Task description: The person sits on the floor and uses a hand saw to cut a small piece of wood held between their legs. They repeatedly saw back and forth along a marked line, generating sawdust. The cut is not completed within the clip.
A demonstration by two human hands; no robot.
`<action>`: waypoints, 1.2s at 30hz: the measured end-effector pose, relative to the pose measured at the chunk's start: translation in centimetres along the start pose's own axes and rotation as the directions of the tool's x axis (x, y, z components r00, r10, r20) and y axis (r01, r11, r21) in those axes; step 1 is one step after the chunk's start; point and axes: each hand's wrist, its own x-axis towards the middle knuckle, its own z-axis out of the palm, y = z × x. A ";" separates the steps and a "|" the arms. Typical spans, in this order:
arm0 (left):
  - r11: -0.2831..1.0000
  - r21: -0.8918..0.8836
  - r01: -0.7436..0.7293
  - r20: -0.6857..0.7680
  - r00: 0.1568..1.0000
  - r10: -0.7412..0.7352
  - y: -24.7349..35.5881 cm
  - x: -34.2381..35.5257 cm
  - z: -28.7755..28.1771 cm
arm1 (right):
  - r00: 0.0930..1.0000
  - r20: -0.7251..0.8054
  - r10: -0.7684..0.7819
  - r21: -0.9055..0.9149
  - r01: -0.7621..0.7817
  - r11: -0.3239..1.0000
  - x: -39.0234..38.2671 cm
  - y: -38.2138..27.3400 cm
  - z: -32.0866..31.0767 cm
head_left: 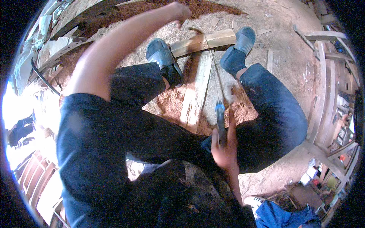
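Note:
My right hand is wrapped round the dark handle, with a blue front end, of a handsaw. Its long thin blade, seen nearly edge-on, points away from me toward a wooden beam lying crosswise between my feet. Whether the teeth touch the wood is not clear. My left hand is stretched far forward above the ground, beyond that beam and apart from the saw; its fingers are blurred and partly turned away. Nearer me, a pale board runs lengthwise between my legs, under the blade's left side.
My sandalled feet flank the beam: left sandal, right sandal. Reddish sawdust and wood scraps cover the ground. Timber lies at the far left. A wooden frame stands on the right, and blue cloth lies at the lower right.

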 end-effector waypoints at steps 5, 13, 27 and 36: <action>0.995 -0.025 -0.096 -0.286 0.955 0.084 0.3 -6.0 -1.3 | 0.972 0.207 0.115 0.188 -0.154 0.970 0.2 -1.0 -0.5; 0.938 -0.322 -0.126 0.143 0.973 0.180 5.4 -8.1 9.0 | 0.854 0.303 0.424 0.163 -0.484 0.859 -0.4 0.2 -1.1; 0.757 -0.542 0.364 -0.359 0.715 -0.600 12.7 -6.6 14.7 | 0.971 0.152 0.184 0.205 -0.213 0.955 2.2 -0.5 -0.3; 0.736 -0.574 0.358 -0.413 0.650 -0.638 13.8 -6.0 14.9 | 0.973 0.095 0.210 0.195 -0.225 0.955 1.9 -3.1 -1.7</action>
